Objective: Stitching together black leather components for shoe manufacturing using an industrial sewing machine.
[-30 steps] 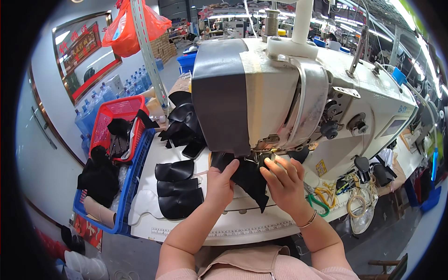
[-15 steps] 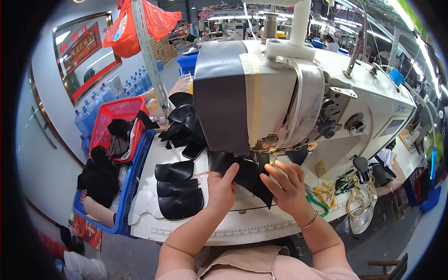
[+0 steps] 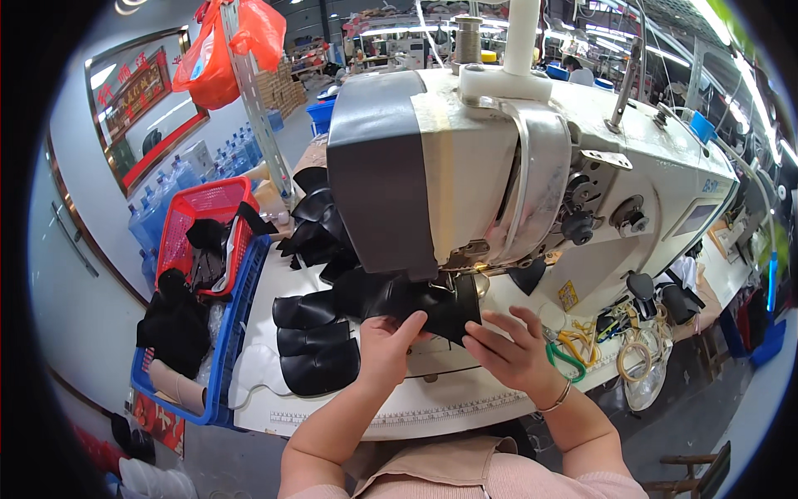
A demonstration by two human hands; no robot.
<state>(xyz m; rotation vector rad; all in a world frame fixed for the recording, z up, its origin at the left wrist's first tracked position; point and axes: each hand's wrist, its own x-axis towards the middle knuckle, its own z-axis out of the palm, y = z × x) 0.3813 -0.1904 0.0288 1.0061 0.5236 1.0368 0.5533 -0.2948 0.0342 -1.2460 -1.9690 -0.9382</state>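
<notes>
A black leather piece (image 3: 416, 301) lies under the needle area of a white and grey sewing machine (image 3: 465, 158), its right edge turned toward my right hand. My left hand (image 3: 389, 345) grips the near edge of the piece, thumb on top and the other fingers partly hidden beneath. At the right edge of the piece is my right hand (image 3: 511, 349), fingers apart and curved, fingertips against the leather; its thumb is hidden. Several curved black leather pieces (image 3: 317, 362) lie in a row left of my left hand. The needle tip cannot be made out.
Left of the table stands a blue crate (image 3: 218, 399) with black cloth, beside a red basket (image 3: 179, 241). Green-handled scissors (image 3: 567, 362), yellow-handled scissors (image 3: 573, 343) and tape rolls (image 3: 633, 363) lie to the right. A ruler strip (image 3: 399, 413) runs along the front edge.
The leather piece has come toward me and now shows a smooth face and a straight right edge. My left hand has moved slightly nearer and left; my right hand has also come slightly nearer.
</notes>
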